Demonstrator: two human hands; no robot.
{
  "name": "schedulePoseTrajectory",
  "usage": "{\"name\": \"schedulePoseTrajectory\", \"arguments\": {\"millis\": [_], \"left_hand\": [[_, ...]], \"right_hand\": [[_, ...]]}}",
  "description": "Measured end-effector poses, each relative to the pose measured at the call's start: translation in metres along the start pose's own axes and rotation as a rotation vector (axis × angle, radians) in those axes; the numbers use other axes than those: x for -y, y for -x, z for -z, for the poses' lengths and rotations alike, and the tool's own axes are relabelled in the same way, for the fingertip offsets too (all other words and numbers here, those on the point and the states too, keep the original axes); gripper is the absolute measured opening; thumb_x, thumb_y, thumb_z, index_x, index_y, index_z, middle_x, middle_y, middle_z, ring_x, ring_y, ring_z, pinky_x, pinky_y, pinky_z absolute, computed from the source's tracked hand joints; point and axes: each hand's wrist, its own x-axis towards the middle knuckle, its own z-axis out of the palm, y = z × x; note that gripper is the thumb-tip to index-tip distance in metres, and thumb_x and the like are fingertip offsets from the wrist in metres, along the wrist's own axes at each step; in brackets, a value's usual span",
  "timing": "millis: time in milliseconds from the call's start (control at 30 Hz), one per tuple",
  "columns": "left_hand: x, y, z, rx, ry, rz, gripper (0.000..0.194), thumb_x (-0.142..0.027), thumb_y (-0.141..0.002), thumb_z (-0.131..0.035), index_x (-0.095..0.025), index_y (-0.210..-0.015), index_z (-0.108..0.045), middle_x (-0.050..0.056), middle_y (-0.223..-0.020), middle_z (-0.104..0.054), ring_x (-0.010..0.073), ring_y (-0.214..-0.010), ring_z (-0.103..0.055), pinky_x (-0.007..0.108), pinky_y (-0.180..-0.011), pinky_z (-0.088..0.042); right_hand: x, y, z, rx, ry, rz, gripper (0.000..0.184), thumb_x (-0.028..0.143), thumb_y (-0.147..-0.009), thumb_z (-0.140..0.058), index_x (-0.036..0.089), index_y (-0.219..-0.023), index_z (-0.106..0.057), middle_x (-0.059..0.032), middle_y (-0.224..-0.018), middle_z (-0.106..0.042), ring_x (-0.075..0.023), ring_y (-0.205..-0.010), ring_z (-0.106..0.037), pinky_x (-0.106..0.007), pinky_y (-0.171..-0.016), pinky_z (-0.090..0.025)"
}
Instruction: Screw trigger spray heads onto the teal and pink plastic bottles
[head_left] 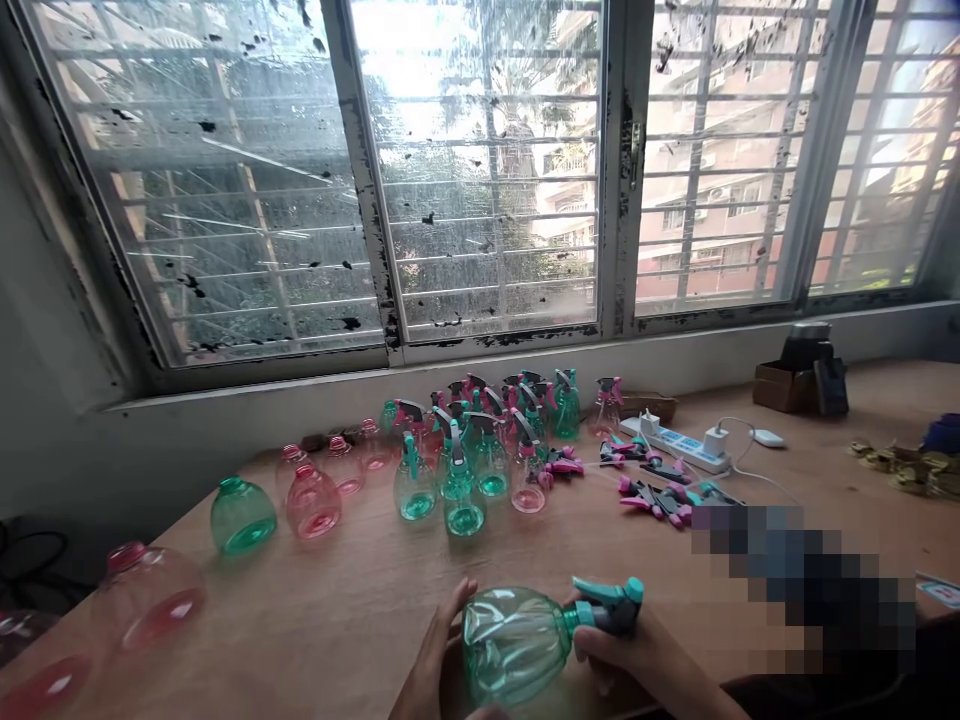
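My left hand (431,655) cups the body of a clear teal plastic spray bottle (514,645) near the table's front edge. My right hand (622,665) grips the bottle at its neck, just below a teal and grey trigger spray head (611,606). The head sits on the bottle's neck, pointing right. In front of the window stand several assembled teal and pink spray bottles (465,480). To their left are capless teal and pink bottles (242,515), and loose pink and grey trigger heads (656,500) lie to the right.
The wooden table (300,640) runs below a barred window. A white power strip (675,445) with a charger sits at the back right, near a white mouse (768,437). A cardboard box (784,388) and a heap of gold-coloured parts (900,470) lie further right. A pixelated patch covers part of the table.
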Motion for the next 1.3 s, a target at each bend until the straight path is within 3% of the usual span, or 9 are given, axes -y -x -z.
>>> {"name": "schedulePoseTrajectory", "arguments": {"millis": [167, 233, 367, 600, 800, 933, 1067, 1167, 1300], "left_hand": [[0.004, 0.0, 0.003, -0.008, -0.015, -0.037, 0.106, -0.068, -0.075, -0.074, -0.035, -0.159, -0.018, 0.011, -0.169, -0.027, 0.0414, -0.151, -0.031, 0.054, -0.123, -0.027], [0.0, 0.002, 0.005, -0.001, 0.05, -0.03, 0.098, -0.072, -0.079, -0.065, -0.036, -0.159, -0.02, 0.01, -0.169, -0.027, 0.0399, -0.153, -0.028, 0.052, -0.123, -0.029], [-0.008, 0.004, 0.006, 0.015, 0.07, 0.017, 0.077, -0.061, -0.091, -0.059, -0.04, -0.157, -0.027, 0.006, -0.166, -0.035, 0.0343, -0.154, -0.027, 0.048, -0.123, -0.03], [-0.003, 0.002, -0.004, -0.029, 0.106, 0.029, 0.104, -0.052, -0.079, -0.079, -0.031, -0.16, -0.016, 0.013, -0.165, -0.034, 0.0352, -0.152, -0.033, 0.05, -0.124, -0.03], [0.0, 0.001, -0.003, -0.039, 0.068, 0.061, 0.115, -0.058, -0.07, -0.084, -0.027, -0.161, -0.019, 0.015, -0.165, -0.036, 0.0382, -0.152, -0.033, 0.051, -0.125, -0.025], [-0.003, 0.001, 0.003, -0.02, 0.033, 0.009, 0.103, -0.074, -0.079, -0.064, -0.025, -0.16, -0.023, 0.016, -0.163, -0.039, 0.0374, -0.15, -0.036, 0.049, -0.123, -0.03], [-0.008, 0.001, 0.008, -0.026, -0.038, 0.091, 0.077, -0.07, -0.092, -0.044, -0.03, -0.157, -0.032, 0.01, -0.16, -0.047, 0.0343, -0.148, -0.04, 0.049, -0.124, -0.026], [-0.012, 0.001, 0.008, -0.026, -0.05, 0.137, 0.07, -0.064, -0.094, -0.05, -0.032, -0.155, -0.037, 0.007, -0.157, -0.051, 0.0327, -0.149, -0.039, 0.047, -0.125, -0.024], [-0.007, 0.003, 0.003, -0.007, -0.003, 0.065, 0.086, -0.059, -0.085, -0.067, -0.032, -0.158, -0.029, 0.008, -0.161, -0.045, 0.0333, -0.15, -0.037, 0.045, -0.124, -0.03]], "right_hand": [[0.0, 0.001, 0.0, 0.032, 0.053, -0.019, 0.051, 0.053, -0.073, -0.086, 0.017, -0.103, -0.065, 0.0016, -0.068, -0.072, -0.0113, -0.047, -0.06, -0.023, -0.048, -0.049], [0.001, 0.002, 0.0, 0.074, 0.091, -0.039, 0.046, 0.053, -0.072, -0.086, 0.019, -0.094, -0.064, 0.0032, -0.065, -0.069, -0.0114, -0.048, -0.06, -0.021, -0.048, -0.048], [0.003, 0.005, 0.001, 0.137, 0.155, -0.075, 0.044, 0.052, -0.072, -0.085, 0.02, -0.093, -0.064, 0.0053, -0.06, -0.065, -0.0132, -0.052, -0.063, -0.02, -0.049, -0.048], [-0.002, 0.0, 0.002, 0.104, 0.118, -0.016, 0.039, 0.049, -0.077, -0.082, 0.02, -0.092, -0.062, 0.0054, -0.058, -0.065, -0.0112, -0.048, -0.058, -0.021, -0.047, -0.043], [-0.007, -0.002, 0.004, 0.102, 0.125, -0.03, 0.042, 0.052, -0.076, -0.082, 0.02, -0.092, -0.06, 0.0048, -0.062, -0.065, -0.0109, -0.048, -0.057, -0.021, -0.046, -0.043], [0.001, 0.003, 0.002, 0.16, 0.179, -0.054, 0.043, 0.05, -0.073, -0.085, 0.019, -0.094, -0.065, 0.0038, -0.062, -0.066, -0.012, -0.052, -0.06, -0.02, -0.048, -0.045], [0.005, 0.005, 0.0, 0.175, 0.157, -0.05, 0.043, 0.049, -0.072, -0.086, 0.019, -0.095, -0.067, 0.0039, -0.067, -0.067, -0.012, -0.053, -0.061, -0.02, -0.048, -0.045], [0.001, 0.004, 0.001, 0.164, 0.13, -0.081, 0.044, 0.05, -0.071, -0.087, 0.019, -0.092, -0.065, 0.0053, -0.057, -0.064, -0.0125, -0.05, -0.06, -0.02, -0.046, -0.043], [-0.004, 0.001, 0.003, 0.072, 0.059, -0.064, 0.05, 0.054, -0.071, -0.086, 0.018, -0.099, -0.066, 0.0019, -0.064, -0.071, -0.0127, -0.047, -0.06, -0.023, -0.047, -0.047]]}}
